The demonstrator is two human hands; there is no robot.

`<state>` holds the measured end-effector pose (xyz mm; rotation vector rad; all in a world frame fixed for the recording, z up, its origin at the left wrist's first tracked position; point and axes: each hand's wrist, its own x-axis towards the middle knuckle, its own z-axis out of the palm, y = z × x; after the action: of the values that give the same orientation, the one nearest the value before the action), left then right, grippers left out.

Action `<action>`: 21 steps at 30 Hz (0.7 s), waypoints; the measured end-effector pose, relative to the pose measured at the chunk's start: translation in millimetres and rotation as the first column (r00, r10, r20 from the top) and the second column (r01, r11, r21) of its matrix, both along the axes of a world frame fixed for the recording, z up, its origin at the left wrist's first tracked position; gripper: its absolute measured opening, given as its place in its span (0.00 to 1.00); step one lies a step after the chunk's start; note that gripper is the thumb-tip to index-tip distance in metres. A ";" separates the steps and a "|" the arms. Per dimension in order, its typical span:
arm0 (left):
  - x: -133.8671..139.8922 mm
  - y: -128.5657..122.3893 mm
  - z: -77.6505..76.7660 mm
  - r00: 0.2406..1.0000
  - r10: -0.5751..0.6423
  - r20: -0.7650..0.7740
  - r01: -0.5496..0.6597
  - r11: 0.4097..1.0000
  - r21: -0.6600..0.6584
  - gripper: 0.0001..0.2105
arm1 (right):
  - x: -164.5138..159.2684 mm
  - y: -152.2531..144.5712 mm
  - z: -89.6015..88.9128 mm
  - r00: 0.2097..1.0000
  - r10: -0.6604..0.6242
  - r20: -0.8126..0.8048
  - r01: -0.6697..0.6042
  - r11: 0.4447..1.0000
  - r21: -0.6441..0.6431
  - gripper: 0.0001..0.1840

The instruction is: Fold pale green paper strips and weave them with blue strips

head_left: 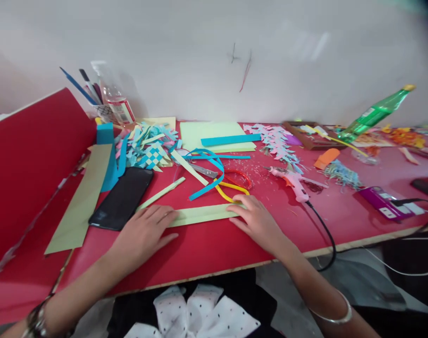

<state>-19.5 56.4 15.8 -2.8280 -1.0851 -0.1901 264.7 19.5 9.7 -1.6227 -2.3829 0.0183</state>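
A pale green paper strip point(203, 214) lies lengthwise near the table's front edge, a crease running along it. Over its left end rests my left hand point(149, 234), open, fingers stretched flat and thumb apart on the red surface. My right hand point(254, 220) has its bent fingers and thumb closed around the right end. A yellow scissor handle point(231, 190) loops just beyond the right fingertips. Behind the strip are curled blue paper strips point(214, 173) and a narrow green strip point(163, 193). A black phone point(122, 199) lies beside my left hand.
A pink glue gun point(293, 183) with a black cord sits to the right. Beyond are a green bottle point(376, 112), a brown tray point(307, 138) and a purple box point(386, 204). Paper scraps point(147, 145) pile at back left, near a pump bottle point(115, 96) and a red board point(34, 164).
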 end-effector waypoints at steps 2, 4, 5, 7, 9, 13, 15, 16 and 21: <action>14.4 7.4 0.6 0.998 -0.056 -0.034 0.054 0.997 -0.060 0.11 | -7.3 6.3 -1.0 0.998 0.048 0.036 -0.050 0.997 0.053 0.09; 25.7 11.5 1.7 0.992 -0.116 -0.053 0.112 0.991 -0.069 0.09 | -16.4 9.6 -2.3 0.990 0.117 0.073 -0.122 0.990 0.070 0.09; 30.2 12.5 1.8 0.989 -0.140 -0.056 0.136 0.988 -0.067 0.08 | -21.9 10.2 -2.7 0.984 0.154 0.085 -0.159 0.986 0.058 0.09; 37.3 12.9 0.6 0.985 -0.166 -0.049 0.164 0.985 -0.055 0.08 | -34.1 10.8 -3.0 0.972 0.214 0.099 -0.217 0.976 0.020 0.10; 42.4 12.7 -1.9 0.983 -0.182 -0.026 0.181 0.983 -0.032 0.08 | -46.1 12.1 -2.5 0.964 0.235 0.127 -0.238 0.971 0.009 0.10; 47.8 15.5 -0.7 0.974 -0.223 0.030 0.221 0.974 0.060 0.11 | -61.5 21.4 2.8 0.960 0.243 0.142 -0.256 0.963 0.086 0.10; 47.9 19.1 7.7 0.971 -0.226 0.073 0.220 0.972 0.079 0.13 | -63.9 27.9 8.7 0.966 0.243 0.087 -0.255 0.954 0.160 0.09; 47.2 21.0 13.8 0.969 -0.226 0.097 0.219 0.973 0.073 0.14 | -64.2 31.0 12.6 0.967 0.248 0.057 -0.255 0.946 0.199 0.09; 39.2 28.6 48.2 0.952 -0.264 0.155 0.267 0.964 0.005 0.17 | -62.0 40.0 35.7 0.934 0.354 -0.039 -0.324 0.889 0.323 0.08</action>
<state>19.7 85.0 64.1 -3.0075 -0.7253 -0.4318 202.8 59.5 45.4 -1.0285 -2.4157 -0.1999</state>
